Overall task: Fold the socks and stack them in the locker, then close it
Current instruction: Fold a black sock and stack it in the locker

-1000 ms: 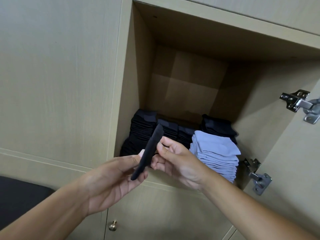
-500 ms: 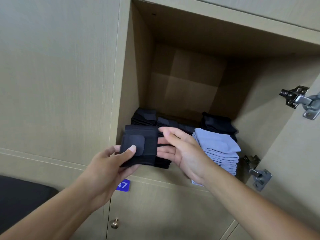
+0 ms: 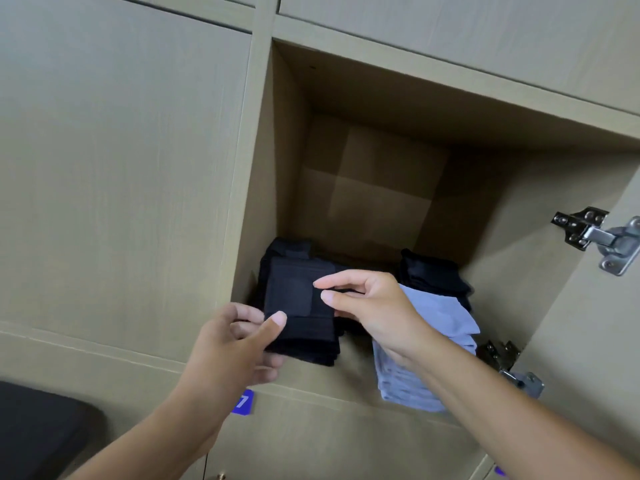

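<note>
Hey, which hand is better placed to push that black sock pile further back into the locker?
Probably the left hand. Its thumb lies on the front of the black pile, which overhangs the locker edge. The right hand only has fingers on the pile's right side, above the blue pile.

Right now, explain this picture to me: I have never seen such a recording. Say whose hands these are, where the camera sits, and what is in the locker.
No machine here: a person works with bare hands. The one camera sits on the person's head and looks forward and down, so both arms reach in from below. The open locker holds stacks of folded socks: black stacks at left and back, a blue stack at front right. The left hand and the right hand meet at a folded black sock on the front left stack; whether they grip it or are letting go is unclear. The door's hinges show at right.
</note>
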The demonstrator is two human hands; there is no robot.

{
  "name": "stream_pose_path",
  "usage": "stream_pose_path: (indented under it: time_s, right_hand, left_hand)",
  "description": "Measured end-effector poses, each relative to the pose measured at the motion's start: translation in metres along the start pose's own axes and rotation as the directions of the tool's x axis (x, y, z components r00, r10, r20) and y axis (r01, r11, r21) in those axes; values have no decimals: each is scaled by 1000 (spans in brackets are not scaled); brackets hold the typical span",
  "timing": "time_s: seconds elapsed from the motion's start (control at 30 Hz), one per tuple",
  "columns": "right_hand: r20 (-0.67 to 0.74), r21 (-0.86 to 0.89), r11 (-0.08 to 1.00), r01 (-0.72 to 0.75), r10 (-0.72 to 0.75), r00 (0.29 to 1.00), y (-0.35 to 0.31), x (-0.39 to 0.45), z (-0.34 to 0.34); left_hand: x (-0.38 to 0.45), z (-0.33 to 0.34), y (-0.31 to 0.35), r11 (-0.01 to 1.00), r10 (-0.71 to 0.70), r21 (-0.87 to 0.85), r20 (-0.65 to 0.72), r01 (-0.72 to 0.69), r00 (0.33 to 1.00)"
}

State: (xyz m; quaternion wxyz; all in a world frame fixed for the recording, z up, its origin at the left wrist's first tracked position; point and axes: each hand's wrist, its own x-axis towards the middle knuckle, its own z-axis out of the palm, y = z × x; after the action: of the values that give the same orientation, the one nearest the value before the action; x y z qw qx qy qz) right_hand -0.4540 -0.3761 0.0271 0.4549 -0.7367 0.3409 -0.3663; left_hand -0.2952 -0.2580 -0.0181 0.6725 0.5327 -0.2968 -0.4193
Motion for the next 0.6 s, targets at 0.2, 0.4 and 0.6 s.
stream_pose_path:
  time_s: [0.2, 0.4, 0.6]
  right_hand:
    - [-157, -115, 993, 7, -25, 987, -15, 50, -56]
    - [-298, -238, 968, -81, 7, 955, -18, 97, -102]
    - [-407, -352, 893, -280, 123, 905, 10, 129, -120]
  left_hand:
    - [3, -1, -14, 887, 231, 390, 90, -248, 969]
    - [0, -2, -17, 740, 290, 560, 233, -372, 928]
    - [-1, -3, -20, 656, 291, 619, 320, -431, 902]
